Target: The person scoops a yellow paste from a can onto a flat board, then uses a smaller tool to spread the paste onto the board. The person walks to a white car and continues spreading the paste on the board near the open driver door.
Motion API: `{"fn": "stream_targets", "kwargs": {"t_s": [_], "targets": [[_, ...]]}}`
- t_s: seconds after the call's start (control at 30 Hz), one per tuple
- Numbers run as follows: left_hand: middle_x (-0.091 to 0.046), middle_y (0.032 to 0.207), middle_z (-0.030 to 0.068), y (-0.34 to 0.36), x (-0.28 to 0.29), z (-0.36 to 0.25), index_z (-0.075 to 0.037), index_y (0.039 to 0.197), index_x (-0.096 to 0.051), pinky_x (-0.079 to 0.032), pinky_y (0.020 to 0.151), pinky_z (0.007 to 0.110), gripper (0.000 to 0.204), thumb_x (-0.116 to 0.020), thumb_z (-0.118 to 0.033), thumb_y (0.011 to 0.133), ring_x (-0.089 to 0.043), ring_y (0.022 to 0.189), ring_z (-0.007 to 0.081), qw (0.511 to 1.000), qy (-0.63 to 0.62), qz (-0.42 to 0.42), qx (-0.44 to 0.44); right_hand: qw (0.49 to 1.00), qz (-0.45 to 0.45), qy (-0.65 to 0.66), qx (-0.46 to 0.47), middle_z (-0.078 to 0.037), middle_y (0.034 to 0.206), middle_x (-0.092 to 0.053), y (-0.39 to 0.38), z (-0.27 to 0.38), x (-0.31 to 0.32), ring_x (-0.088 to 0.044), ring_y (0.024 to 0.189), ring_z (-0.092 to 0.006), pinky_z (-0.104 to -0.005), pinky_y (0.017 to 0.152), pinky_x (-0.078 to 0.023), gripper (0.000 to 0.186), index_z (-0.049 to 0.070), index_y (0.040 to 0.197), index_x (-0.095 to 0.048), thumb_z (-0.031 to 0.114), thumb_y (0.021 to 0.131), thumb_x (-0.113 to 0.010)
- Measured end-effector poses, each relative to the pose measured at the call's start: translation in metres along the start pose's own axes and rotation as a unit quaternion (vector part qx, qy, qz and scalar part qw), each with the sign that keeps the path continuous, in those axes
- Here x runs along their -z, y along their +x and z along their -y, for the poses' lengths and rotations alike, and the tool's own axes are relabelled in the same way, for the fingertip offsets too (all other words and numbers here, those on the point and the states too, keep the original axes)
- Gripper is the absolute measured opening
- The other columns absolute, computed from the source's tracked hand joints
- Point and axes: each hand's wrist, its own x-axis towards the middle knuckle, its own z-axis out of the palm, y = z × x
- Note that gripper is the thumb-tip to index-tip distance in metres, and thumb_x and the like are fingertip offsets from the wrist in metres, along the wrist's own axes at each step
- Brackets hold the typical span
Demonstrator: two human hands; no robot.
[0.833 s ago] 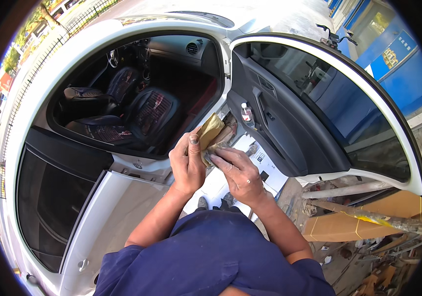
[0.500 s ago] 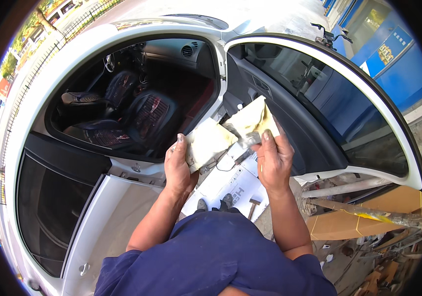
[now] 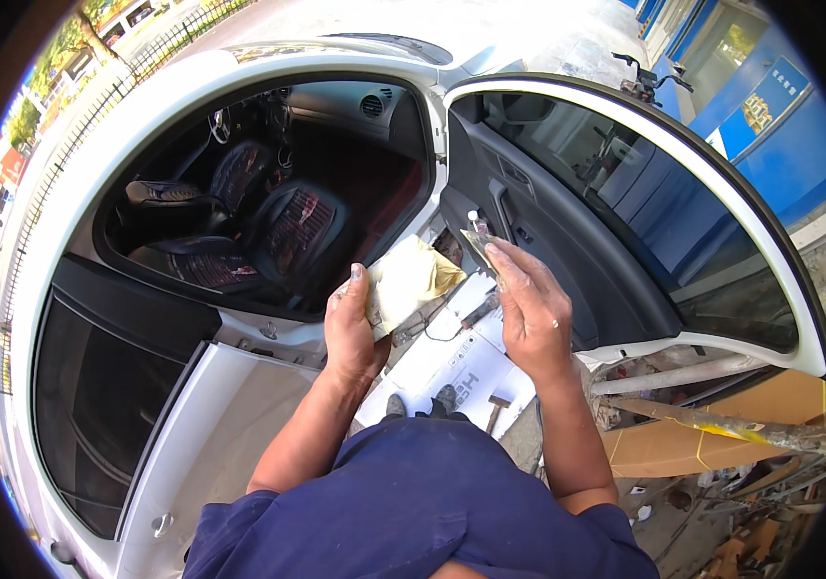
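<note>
My left hand point(image 3: 349, 326) is closed on the near left edge of a flat putty board, thumb on top. Pale yellow putty point(image 3: 407, 278) covers its face and bulges at the right end. To its right, my right hand point(image 3: 535, 307) grips a thin putty spreader point(image 3: 479, 249), turned almost edge-on, its fingers stretched along it. Smears of putty mark the fingers. A gap separates the spreader from the board. The spreader's far face is hidden from me.
A white car stands ahead with its front door point(image 3: 567, 241) swung out to the right; seats point(image 3: 297, 227) show inside. Below my hands lie a white printed sheet point(image 3: 452, 372) and a hammer point(image 3: 498, 410). Metal poles point(image 3: 722, 425) and flat cardboard point(image 3: 664, 449) are at right.
My right hand has rotated its spreader from face-up, with putty showing, to nearly edge-on, and moved it slightly away from the board. My left hand stays about where it was.
</note>
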Motion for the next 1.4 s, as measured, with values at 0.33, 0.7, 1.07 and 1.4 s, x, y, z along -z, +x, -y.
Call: {"fn": "stream_targets", "kwargs": {"t_s": [0.33, 0.7, 1.07, 1.4], "targets": [[-0.076, 0.109, 0.0093, 0.008, 0.0, 0.002, 0.009, 0.121, -0.073, -0.056, 0.086, 0.028, 0.055, -0.052, -0.042, 0.12, -0.067, 0.094, 0.0112, 0.984, 0.111, 0.001, -0.139, 0.996, 0.082, 0.033, 0.009, -0.014, 0.133, -0.073, -0.038, 0.043, -0.041, -0.069, 0.123, -0.0366, -0.0496, 0.109, -0.056, 0.051, 0.018, 0.132, -0.082, -0.002, 0.086, -0.073], [-0.069, 0.095, 0.0237, -0.012, -0.016, -0.006, 0.011, 0.126, -0.071, -0.054, 0.078, 0.041, 0.038, -0.055, -0.021, 0.115, -0.067, 0.083, 0.037, 0.772, 0.466, 0.148, -0.407, 0.93, 0.019, 0.282, -0.234, -0.016, 0.121, -0.077, -0.017, 0.023, -0.021, -0.075, 0.107, -0.022, -0.0333, 0.095, -0.059, 0.028, -0.003, 0.138, -0.067, 0.008, 0.116, -0.056], [-0.066, 0.089, 0.0058, 0.002, -0.014, -0.005, 0.011, 0.129, -0.072, -0.049, 0.076, 0.031, 0.049, -0.048, -0.032, 0.121, -0.057, 0.083, 0.0114, 0.863, 0.387, 0.025, -0.323, 0.969, 0.112, 0.218, -0.026, -0.019, 0.128, -0.077, -0.037, 0.014, -0.031, -0.076, 0.116, -0.0373, -0.0432, 0.098, -0.062, 0.029, 0.001, 0.13, -0.075, -0.005, 0.102, -0.068], [-0.078, 0.114, 0.0169, -0.006, 0.001, 0.01, 0.007, 0.124, -0.069, -0.063, 0.092, 0.041, 0.05, -0.059, -0.041, 0.116, -0.079, 0.098, 0.0249, 1.0, -0.006, 0.022, 0.01, 0.84, -0.08, 0.428, -0.323, -0.013, 0.135, -0.072, -0.027, 0.028, -0.023, -0.071, 0.102, -0.0117, -0.0273, 0.085, -0.061, 0.037, -0.004, 0.148, -0.064, 0.015, 0.118, -0.053]]}}
